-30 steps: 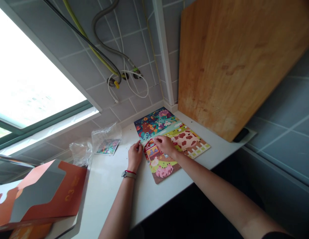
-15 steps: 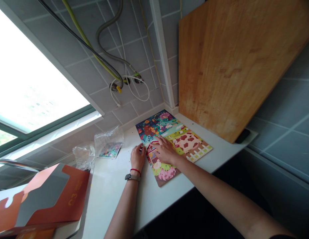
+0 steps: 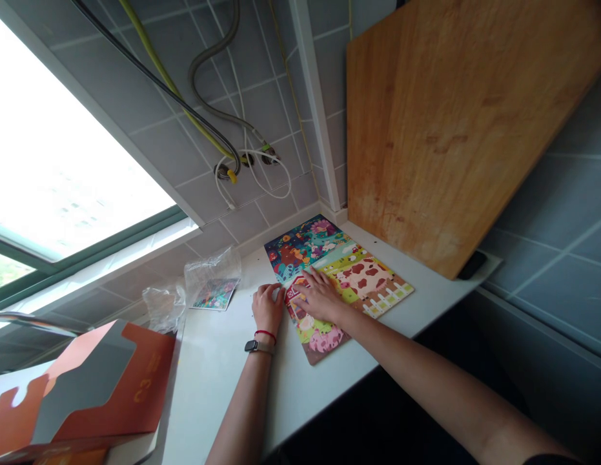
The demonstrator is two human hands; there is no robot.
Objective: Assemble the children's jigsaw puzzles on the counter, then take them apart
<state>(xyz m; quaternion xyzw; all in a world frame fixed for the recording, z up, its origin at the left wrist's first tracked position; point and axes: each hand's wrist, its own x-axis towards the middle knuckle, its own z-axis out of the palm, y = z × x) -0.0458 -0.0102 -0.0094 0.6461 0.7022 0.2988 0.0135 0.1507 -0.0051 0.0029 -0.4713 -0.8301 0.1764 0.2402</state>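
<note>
My right hand [image 3: 320, 297] lies palm down, fingers stretched out, on a farm-scene puzzle [image 3: 372, 278] with a spotted cow, a white fence, a red barn and pink pigs. Its fingertips rest near the barn. Beside the puzzle's left edge, my left hand [image 3: 268, 306] is curled with thumb and fingers drawn together. What it holds, if anything, is hidden. A dark night-forest picture [image 3: 300, 244] with animals adjoins the farm scene at its far side. Both lie flat on the white counter [image 3: 217, 361]. Part of the farm picture is covered by my right hand.
A clear plastic bag [image 3: 210, 271] with a small picture card [image 3: 215, 294] lies to the left, near more crumpled plastic [image 3: 164, 305]. An orange box [image 3: 140, 374] stands at the lower left. A large wooden board [image 3: 455, 129] leans at the right. Hoses [image 3: 208, 48] hang on the tiled wall.
My left hand's fingers have shifted slightly and curl a little more. My right hand has moved only slightly on the farm puzzle.
</note>
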